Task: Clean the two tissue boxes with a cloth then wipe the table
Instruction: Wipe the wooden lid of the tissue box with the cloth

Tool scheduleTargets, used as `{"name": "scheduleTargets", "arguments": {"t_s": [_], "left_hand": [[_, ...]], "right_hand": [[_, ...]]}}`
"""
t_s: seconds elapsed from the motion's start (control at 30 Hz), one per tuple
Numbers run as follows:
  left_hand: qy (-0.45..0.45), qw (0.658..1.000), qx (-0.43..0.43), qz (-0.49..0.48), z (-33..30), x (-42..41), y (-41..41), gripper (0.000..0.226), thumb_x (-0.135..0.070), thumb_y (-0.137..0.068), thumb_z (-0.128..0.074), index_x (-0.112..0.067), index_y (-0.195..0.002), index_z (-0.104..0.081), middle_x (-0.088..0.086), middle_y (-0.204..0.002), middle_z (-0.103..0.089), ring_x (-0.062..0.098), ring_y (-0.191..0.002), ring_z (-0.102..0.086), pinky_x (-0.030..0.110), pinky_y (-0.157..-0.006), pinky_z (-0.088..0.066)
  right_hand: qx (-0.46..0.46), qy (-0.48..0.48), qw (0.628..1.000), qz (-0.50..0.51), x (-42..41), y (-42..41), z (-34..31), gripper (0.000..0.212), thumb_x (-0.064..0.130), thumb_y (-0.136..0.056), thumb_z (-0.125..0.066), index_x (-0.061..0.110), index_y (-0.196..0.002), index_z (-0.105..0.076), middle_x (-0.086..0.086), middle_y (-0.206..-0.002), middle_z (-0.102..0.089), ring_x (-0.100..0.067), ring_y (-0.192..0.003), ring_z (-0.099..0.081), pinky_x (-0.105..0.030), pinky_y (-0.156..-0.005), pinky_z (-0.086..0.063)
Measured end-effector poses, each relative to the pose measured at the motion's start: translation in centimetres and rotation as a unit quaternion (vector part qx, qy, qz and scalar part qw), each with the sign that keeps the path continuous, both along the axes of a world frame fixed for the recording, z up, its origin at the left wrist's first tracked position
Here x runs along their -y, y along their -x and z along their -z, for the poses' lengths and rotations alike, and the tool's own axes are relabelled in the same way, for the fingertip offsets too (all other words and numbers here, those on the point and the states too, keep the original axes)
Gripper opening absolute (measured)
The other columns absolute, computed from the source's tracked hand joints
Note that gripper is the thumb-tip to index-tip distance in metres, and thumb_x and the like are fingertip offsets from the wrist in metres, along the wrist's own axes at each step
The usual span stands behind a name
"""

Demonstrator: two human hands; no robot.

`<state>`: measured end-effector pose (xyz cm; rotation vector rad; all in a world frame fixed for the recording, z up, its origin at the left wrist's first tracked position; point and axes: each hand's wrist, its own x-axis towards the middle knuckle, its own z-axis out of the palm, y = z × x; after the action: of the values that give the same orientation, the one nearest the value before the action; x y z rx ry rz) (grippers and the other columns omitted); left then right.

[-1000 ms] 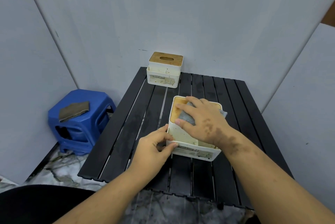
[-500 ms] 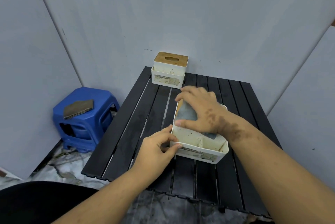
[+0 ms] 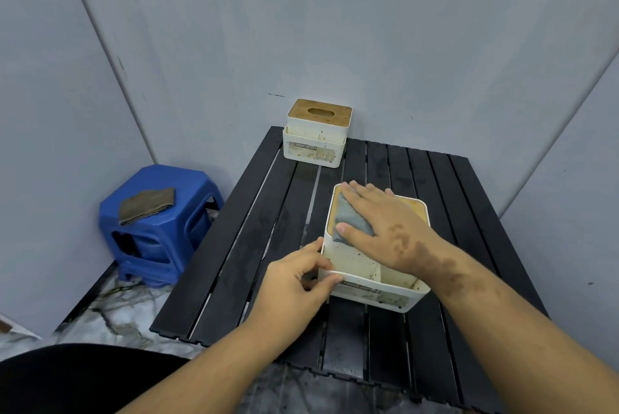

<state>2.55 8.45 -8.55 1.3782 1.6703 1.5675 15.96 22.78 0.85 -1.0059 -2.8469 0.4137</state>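
Ideally, the right hand (image 3: 385, 229), fingers flat on the grey cloth (image 3: 351, 222), covers the near white plastic tissue box's (image 3: 371, 293) whole wooden lid while the left hand (image 3: 294, 283) pinches its corner steady.

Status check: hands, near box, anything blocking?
Right hand flat on grey cloth, pressing it onto near tissue box lid. Left hand pinches box's front-left corner. Far tissue box untouched at table back. Nothing in the way.

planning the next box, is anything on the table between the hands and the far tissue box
Nothing visible does. Bare dark slats of the table lie between the near tissue box, where the right hand presses the grey cloth and the left hand grips a corner, and the far tissue box.
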Motion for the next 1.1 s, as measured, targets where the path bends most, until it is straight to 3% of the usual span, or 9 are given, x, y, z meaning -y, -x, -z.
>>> {"name": "scheduleTargets", "arguments": {"t_s": [0.13,0.23,0.33,0.43,0.6,0.77,0.87,1.0,1.1], "left_hand": [[0.015,1.000,-0.018,0.006,-0.5,0.0,0.1,0.029,-0.008,-0.086,-0.082,-0.034,-0.077,-0.072,-0.007,-0.140,-0.066,0.008,-0.119,-0.069,0.029,-0.084,-0.063],[0.016,1.000,-0.024,-0.004,-0.3,0.0,0.0,0.022,-0.009,-0.086,-0.083,-0.028,-0.078,-0.074,-0.009,-0.129,-0.072,0.017,-0.121,-0.070,0.030,-0.081,-0.064],[0.014,1.000,-0.020,-0.010,0.0,0.1,0.0,0.016,-0.012,-0.086,-0.083,-0.024,-0.079,-0.075,-0.010,-0.116,-0.076,0.026,-0.123,-0.069,0.036,-0.080,-0.064],[0.016,1.000,-0.016,-0.003,-0.1,0.1,0.1,0.017,-0.012,-0.086,-0.084,-0.025,-0.079,-0.075,-0.012,-0.117,-0.075,0.024,-0.124,-0.068,0.033,-0.081,-0.064],[0.014,0.999,-0.032,-0.006,-0.1,-0.1,0.2,0.019,-0.014,-0.086,-0.084,-0.029,-0.080,-0.075,-0.009,-0.127,-0.072,0.023,-0.125,-0.068,0.028,-0.081,-0.063],[0.015,1.000,-0.014,0.004,0.1,0.1,0.1,0.017,-0.016,-0.086,-0.083,-0.026,-0.076,-0.073,-0.005,-0.100,-0.077,0.036,-0.119,-0.068,0.032,-0.077,-0.061],[0.010,1.000,-0.011,0.002,0.0,0.2,0.2,0.011,-0.022,-0.085,-0.081,-0.026,-0.077,-0.074,-0.006,-0.110,-0.077,0.031,-0.122,-0.068,0.037,-0.075,-0.063],[0.022,0.999,-0.032,0.004,0.0,0.0,0.2,0.016,-0.013,-0.085,-0.084,-0.024,-0.079,-0.075,-0.013,-0.118,-0.071,0.014,-0.132,-0.062,0.038,-0.082,-0.064],[0.021,0.999,-0.039,0.000,-0.2,0.1,0.3,0.013,-0.016,-0.085,-0.083,-0.024,-0.079,-0.074,-0.008,-0.116,-0.076,0.019,-0.126,-0.067,0.038,-0.080,-0.063]], "right_hand": [[-0.015,0.035,0.998,0.048,-1.6,-0.2,-0.6,0.064,0.048,-0.102,-0.039,0.031,-0.158,-0.014,0.006,-0.166,-0.017,-0.021,-0.154,-0.008,-0.041,-0.126,0.001],[-0.043,0.022,0.996,0.078,-0.7,1.9,-0.1,0.062,0.046,-0.103,-0.039,0.028,-0.158,-0.018,0.003,-0.165,-0.021,-0.026,-0.153,-0.012,-0.044,-0.125,0.001],[-0.065,0.028,0.997,0.023,0.5,2.8,0.4,0.061,0.042,-0.102,-0.042,0.028,-0.158,-0.021,0.002,-0.164,-0.023,-0.023,-0.153,-0.013,-0.040,-0.125,0.003],[-0.065,0.053,0.996,0.013,-0.3,1.6,-0.1,0.060,0.042,-0.102,-0.044,0.031,-0.157,-0.022,0.004,-0.163,-0.026,-0.018,-0.153,-0.013,-0.036,-0.125,0.003],[-0.070,0.032,0.994,0.079,-1.3,1.3,-0.2,0.059,0.043,-0.103,-0.042,0.029,-0.156,-0.024,0.002,-0.162,-0.028,-0.024,-0.153,-0.015,-0.041,-0.125,0.000],[-0.104,0.032,0.994,-0.025,0.7,2.7,0.4,0.054,0.036,-0.102,-0.048,0.027,-0.153,-0.034,0.004,-0.157,-0.038,-0.013,-0.148,-0.027,-0.032,-0.125,-0.003],[-0.101,0.048,0.993,-0.043,-0.1,2.0,-0.2,0.053,0.037,-0.101,-0.050,0.031,-0.152,-0.037,0.009,-0.155,-0.042,-0.007,-0.144,-0.033,-0.030,-0.125,-0.003],[-0.078,0.034,0.995,0.041,-2.3,1.7,-0.7,0.055,0.041,-0.102,-0.048,0.031,-0.153,-0.032,0.006,-0.155,-0.042,-0.016,-0.144,-0.035,-0.033,-0.123,-0.003],[-0.101,0.020,0.994,0.024,-1.5,2.9,0.0,0.054,0.038,-0.100,-0.052,0.029,-0.151,-0.037,0.006,-0.150,-0.048,-0.015,-0.140,-0.040,-0.037,-0.124,-0.001]]}}
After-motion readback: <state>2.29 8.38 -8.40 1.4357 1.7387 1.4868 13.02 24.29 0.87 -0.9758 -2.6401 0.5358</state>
